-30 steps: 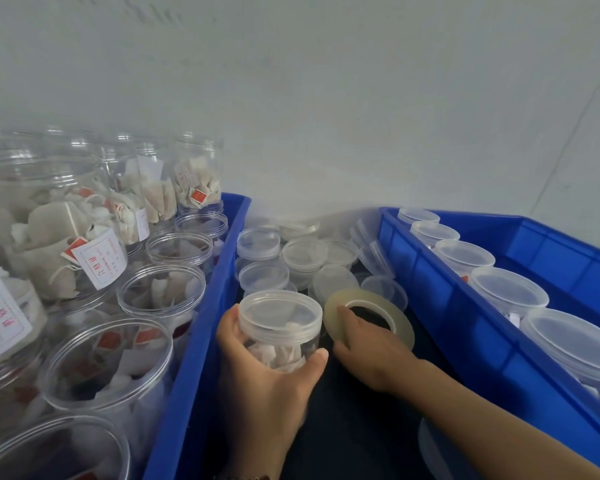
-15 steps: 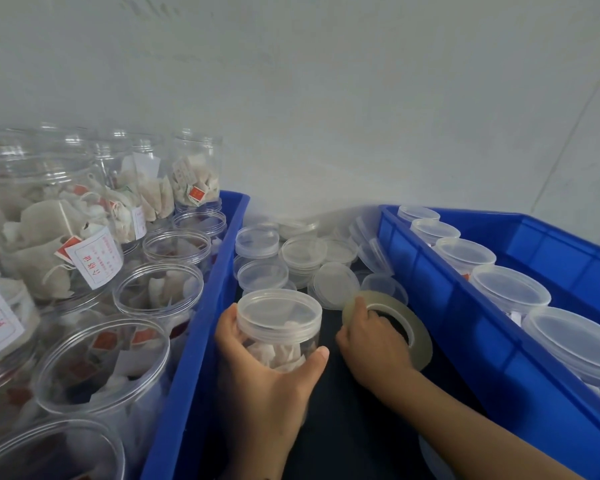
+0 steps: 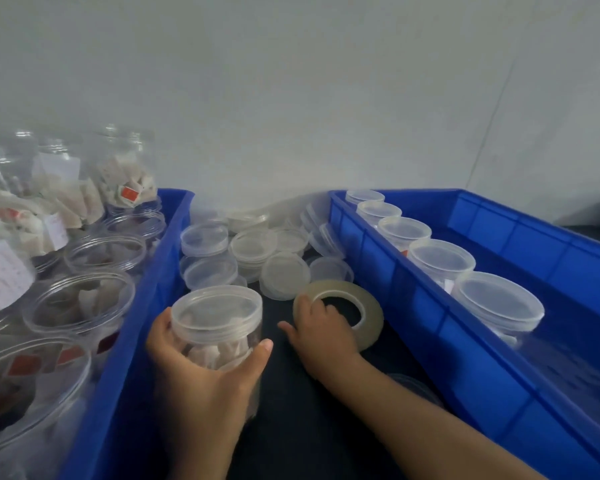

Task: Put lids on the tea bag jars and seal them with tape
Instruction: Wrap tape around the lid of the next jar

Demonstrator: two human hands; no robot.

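A clear jar of tea bags (image 3: 219,344) with a translucent lid (image 3: 217,311) on it stands on the dark surface between two blue bins. My left hand (image 3: 201,386) grips the jar's body from the near side, thumb on its right. Just to the right lies a roll of clear tape (image 3: 366,306), tilted. My right hand (image 3: 323,336) holds the roll, with fingers curled over its near rim and into its hole.
Loose lids (image 3: 284,278) are piled behind the jar near the wall. The left blue bin (image 3: 142,323) holds several open jars of tea bags (image 3: 80,303). The right blue bin (image 3: 430,327) holds a row of lidded jars (image 3: 499,306).
My right hand has slid the tape roll to the right and a little nearer, tilting it. My left hand keeps its grip on the lidded jar.
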